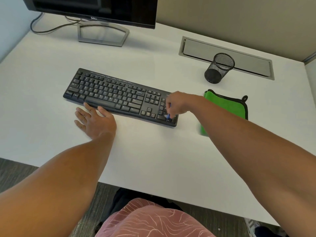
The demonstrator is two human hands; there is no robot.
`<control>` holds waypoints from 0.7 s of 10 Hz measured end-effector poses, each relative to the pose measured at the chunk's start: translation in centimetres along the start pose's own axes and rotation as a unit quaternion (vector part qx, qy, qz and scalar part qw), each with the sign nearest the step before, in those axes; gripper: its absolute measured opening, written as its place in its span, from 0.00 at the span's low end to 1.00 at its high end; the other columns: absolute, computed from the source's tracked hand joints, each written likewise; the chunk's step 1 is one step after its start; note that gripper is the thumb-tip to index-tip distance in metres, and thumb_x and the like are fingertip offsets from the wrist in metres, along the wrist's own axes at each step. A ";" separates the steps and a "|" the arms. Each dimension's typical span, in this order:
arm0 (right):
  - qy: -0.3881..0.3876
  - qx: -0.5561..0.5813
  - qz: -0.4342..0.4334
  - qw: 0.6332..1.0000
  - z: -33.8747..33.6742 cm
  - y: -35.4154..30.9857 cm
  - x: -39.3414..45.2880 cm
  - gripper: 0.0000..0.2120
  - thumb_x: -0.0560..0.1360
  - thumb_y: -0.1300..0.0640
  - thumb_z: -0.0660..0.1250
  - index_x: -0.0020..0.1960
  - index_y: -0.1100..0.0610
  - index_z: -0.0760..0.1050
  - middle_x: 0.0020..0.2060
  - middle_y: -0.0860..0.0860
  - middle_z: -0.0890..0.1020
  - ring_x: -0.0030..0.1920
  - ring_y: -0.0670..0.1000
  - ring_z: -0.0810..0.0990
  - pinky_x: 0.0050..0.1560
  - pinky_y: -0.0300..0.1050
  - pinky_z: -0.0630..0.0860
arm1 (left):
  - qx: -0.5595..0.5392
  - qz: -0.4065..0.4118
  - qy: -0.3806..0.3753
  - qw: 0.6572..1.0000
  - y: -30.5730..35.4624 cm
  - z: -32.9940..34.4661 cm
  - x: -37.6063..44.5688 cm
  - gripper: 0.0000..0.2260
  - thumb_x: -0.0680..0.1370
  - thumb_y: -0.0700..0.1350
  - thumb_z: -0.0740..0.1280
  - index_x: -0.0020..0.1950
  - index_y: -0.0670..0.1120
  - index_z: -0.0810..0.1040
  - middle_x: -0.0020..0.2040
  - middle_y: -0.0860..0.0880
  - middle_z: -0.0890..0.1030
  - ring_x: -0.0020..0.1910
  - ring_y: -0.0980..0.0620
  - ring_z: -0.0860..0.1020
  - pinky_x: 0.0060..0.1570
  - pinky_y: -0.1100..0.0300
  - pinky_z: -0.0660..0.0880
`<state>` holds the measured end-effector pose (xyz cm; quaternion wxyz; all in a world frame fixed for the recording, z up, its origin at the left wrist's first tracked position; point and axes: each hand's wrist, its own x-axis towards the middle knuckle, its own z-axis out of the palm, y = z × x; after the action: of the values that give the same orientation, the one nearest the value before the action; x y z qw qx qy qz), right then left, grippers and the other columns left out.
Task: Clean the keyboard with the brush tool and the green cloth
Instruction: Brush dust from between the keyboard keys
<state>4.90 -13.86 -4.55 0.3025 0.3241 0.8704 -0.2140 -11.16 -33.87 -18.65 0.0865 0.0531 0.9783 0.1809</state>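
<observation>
- Black keyboard (119, 97) lies on the white tabletop (153, 151), angled, its right end nearer the person than its left.
- Right hand (177, 104) is over the keyboard's numpad end, fingers curled together, clamped on a small blue brush tool (169, 115); only a bit of blue shows below the fingers, tip w/ pale bristles down at the lower numpad keys. Blurred, so exact contact w/ keys can't be told.
- Left hand (94, 119) rests flat on the tabletop at the keyboard's front edge, fingers spread apart, holding nothing; index finger and thumb tips touch the front edge below the spacebar.
- Green cloth (225, 106), black-trimmed w/ a small loop at one corner, lies flat on the tabletop just right of the keyboard; right forearm crosses over part of it, a green strip shows on the near side of the arm.
- Black mesh pen cup (219, 68) stands upright behind the cloth, in front of a grey cable hatch (196, 48) set in the tabletop.
- Monitor (95, 9) on a silver stand (102, 34) at the back left, well apart from the keyboard; cable (51, 28) trails to its left.
- Pink patterned garment (150, 219) shows at the bottom, below the tabletop edge.
</observation>
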 end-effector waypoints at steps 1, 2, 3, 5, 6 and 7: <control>-0.061 0.036 0.021 0.997 0.0 0.9 -0.6 0.10 0.71 0.63 0.73 0.52 0.61 0.82 0.44 0.52 0.84 0.43 0.50 0.82 0.37 0.39 0.77 | -0.001 0.001 0.004 1.000 -0.1 0.0 0.1 0.29 0.84 0.56 0.43 0.83 0.48 0.47 0.83 0.43 0.48 0.82 0.46 0.44 0.79 0.46 0.39; 0.049 0.098 -0.010 0.994 0.0 1.2 -0.6 0.05 0.72 0.62 0.71 0.49 0.60 0.80 0.44 0.50 0.81 0.44 0.49 0.78 0.37 0.40 0.72 | 0.001 0.002 0.003 1.000 -0.1 0.1 0.0 0.29 0.84 0.56 0.43 0.83 0.48 0.47 0.83 0.43 0.48 0.82 0.46 0.44 0.79 0.46 0.39; 0.139 0.108 -0.006 0.984 0.2 0.9 -0.2 0.04 0.76 0.64 0.64 0.47 0.64 0.77 0.49 0.57 0.80 0.40 0.50 0.75 0.35 0.40 0.70 | 0.002 0.003 0.004 1.000 -0.1 0.0 0.0 0.29 0.84 0.56 0.43 0.83 0.48 0.47 0.83 0.43 0.48 0.82 0.46 0.44 0.79 0.46 0.39; -0.023 0.161 0.001 0.987 -0.1 1.3 -1.0 0.03 0.76 0.64 0.68 0.48 0.63 0.80 0.47 0.58 0.85 0.46 0.53 0.84 0.51 0.46 0.81 | -0.001 0.004 0.004 1.000 -0.1 -0.1 -0.1 0.29 0.84 0.56 0.43 0.83 0.48 0.47 0.83 0.43 0.48 0.82 0.46 0.44 0.79 0.46 0.39; 0.115 0.175 0.035 0.977 -0.4 1.9 -0.3 0.06 0.76 0.66 0.63 0.46 0.64 0.78 0.41 0.59 0.82 0.40 0.56 0.81 0.42 0.46 0.80 | -0.001 0.004 0.008 1.000 -0.1 0.0 -0.1 0.29 0.84 0.57 0.43 0.83 0.47 0.47 0.83 0.43 0.48 0.82 0.46 0.44 0.79 0.46 0.39; 0.127 0.104 0.055 0.985 -0.2 2.1 -0.1 0.11 0.74 0.67 0.61 0.33 0.61 0.71 0.30 0.57 0.74 0.34 0.55 0.72 0.30 0.40 0.70 | -0.003 0.003 0.008 1.000 -0.2 0.1 0.1 0.29 0.84 0.57 0.43 0.83 0.47 0.48 0.83 0.42 0.49 0.82 0.46 0.44 0.79 0.46 0.39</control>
<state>6.31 -12.33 -4.68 0.1656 0.4255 0.8555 -0.2440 -11.25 -34.00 -18.82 0.0788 0.0544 0.9782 0.1845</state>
